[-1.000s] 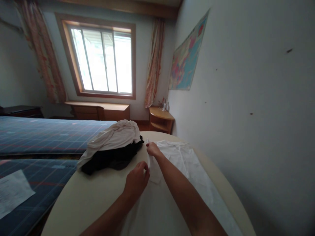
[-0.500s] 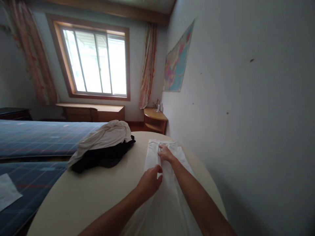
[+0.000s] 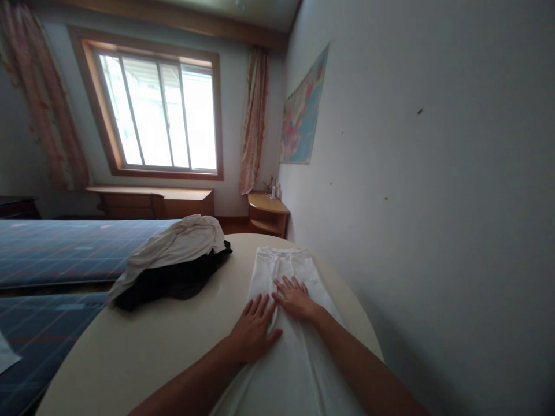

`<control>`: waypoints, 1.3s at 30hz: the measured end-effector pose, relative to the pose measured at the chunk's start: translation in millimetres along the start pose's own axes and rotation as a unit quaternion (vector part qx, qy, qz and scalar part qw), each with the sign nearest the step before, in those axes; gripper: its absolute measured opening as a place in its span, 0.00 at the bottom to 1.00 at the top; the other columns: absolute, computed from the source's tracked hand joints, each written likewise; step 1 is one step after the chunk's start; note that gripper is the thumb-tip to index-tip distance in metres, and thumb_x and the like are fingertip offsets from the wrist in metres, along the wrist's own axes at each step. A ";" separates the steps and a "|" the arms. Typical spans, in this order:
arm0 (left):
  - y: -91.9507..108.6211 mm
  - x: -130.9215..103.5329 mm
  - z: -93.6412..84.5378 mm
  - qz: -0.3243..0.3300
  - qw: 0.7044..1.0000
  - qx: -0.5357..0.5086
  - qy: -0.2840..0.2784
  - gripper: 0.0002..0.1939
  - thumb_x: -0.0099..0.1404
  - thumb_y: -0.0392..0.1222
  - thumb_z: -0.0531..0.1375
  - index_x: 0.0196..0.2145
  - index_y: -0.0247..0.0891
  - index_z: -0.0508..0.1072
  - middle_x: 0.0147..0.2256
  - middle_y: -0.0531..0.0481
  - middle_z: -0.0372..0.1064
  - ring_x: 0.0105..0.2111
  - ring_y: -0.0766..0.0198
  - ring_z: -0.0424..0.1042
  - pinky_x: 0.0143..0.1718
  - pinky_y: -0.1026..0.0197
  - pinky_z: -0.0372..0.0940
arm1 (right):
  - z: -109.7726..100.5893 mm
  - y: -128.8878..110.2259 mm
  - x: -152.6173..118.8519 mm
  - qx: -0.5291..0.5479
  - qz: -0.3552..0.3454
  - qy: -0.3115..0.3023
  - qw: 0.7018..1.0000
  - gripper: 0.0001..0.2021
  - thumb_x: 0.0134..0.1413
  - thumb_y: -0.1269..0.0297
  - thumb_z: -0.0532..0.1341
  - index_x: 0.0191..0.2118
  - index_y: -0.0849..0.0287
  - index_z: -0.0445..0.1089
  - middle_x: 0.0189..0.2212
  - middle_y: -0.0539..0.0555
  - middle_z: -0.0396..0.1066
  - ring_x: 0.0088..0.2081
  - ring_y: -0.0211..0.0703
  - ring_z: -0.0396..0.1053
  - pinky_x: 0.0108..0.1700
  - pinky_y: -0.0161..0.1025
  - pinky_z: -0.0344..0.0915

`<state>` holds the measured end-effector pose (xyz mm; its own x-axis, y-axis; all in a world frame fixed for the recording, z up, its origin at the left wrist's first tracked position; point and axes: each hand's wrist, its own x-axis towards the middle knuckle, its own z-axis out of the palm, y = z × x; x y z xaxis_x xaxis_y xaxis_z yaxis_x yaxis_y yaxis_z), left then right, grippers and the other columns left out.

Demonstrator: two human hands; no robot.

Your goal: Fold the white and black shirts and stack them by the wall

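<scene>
A white garment (image 3: 295,358) lies lengthwise on the round cream table (image 3: 173,335), its waistband-like edge at the far side. My left hand (image 3: 255,329) rests with fingers spread on the garment's left edge. Flat on the cloth, a little farther away and to the right, is my right hand (image 3: 293,297), its fingers also spread. The two hands nearly touch at the fingertips, and neither holds anything. Some creases run along the cloth.
Crumpled light grey cloth (image 3: 186,240) and black cloth (image 3: 173,283) are piled at the table's far left. Beyond are blue plaid mattresses (image 3: 65,248), a corner shelf (image 3: 269,203) and a desk (image 3: 186,199). A wall (image 3: 455,242) rises close on the right.
Both hands have opened from bent, pinching fingers to spread, flat ones. My right hand has come nearer, away from the garment's far edge. The view has shifted slightly to the right.
</scene>
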<state>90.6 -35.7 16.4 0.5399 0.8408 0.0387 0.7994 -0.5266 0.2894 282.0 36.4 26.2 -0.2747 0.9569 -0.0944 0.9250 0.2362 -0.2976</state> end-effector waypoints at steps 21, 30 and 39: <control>-49.1 18.8 -28.5 -0.026 0.995 0.000 0.097 0.06 0.62 0.41 0.57 0.37 0.39 0.71 0.54 0.43 0.66 0.53 0.53 0.65 0.55 0.54 0.60 | 12.0 -16.5 68.1 -0.028 0.016 0.115 0.993 0.29 0.65 0.44 0.43 0.67 0.45 0.52 0.69 0.52 0.49 0.69 0.58 0.40 0.65 0.60 0.34; -44.1 8.8 -27.8 -0.045 0.991 -0.031 0.121 0.05 0.65 0.38 0.54 0.37 0.41 0.69 0.44 0.48 0.71 0.46 0.58 0.67 0.49 0.58 0.61 | 14.7 -22.7 69.2 -0.018 -0.032 0.139 0.990 0.24 0.67 0.51 0.43 0.63 0.47 0.61 0.64 0.51 0.59 0.67 0.51 0.46 0.66 0.56 0.36; -39.5 5.5 -25.8 -0.040 0.989 -0.038 0.139 0.06 0.64 0.37 0.54 0.37 0.41 0.70 0.44 0.48 0.71 0.47 0.57 0.66 0.51 0.57 0.61 | 1.6 -20.1 102.9 -0.011 0.067 0.062 0.996 0.28 0.66 0.49 0.43 0.68 0.46 0.50 0.69 0.53 0.48 0.68 0.54 0.43 0.65 0.58 0.39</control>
<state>55.2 -7.0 29.9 0.3747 0.8865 0.2714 0.8082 -0.4558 0.3728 234.8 129.8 21.0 -0.1152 0.9933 -0.0129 0.9570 0.1075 -0.2694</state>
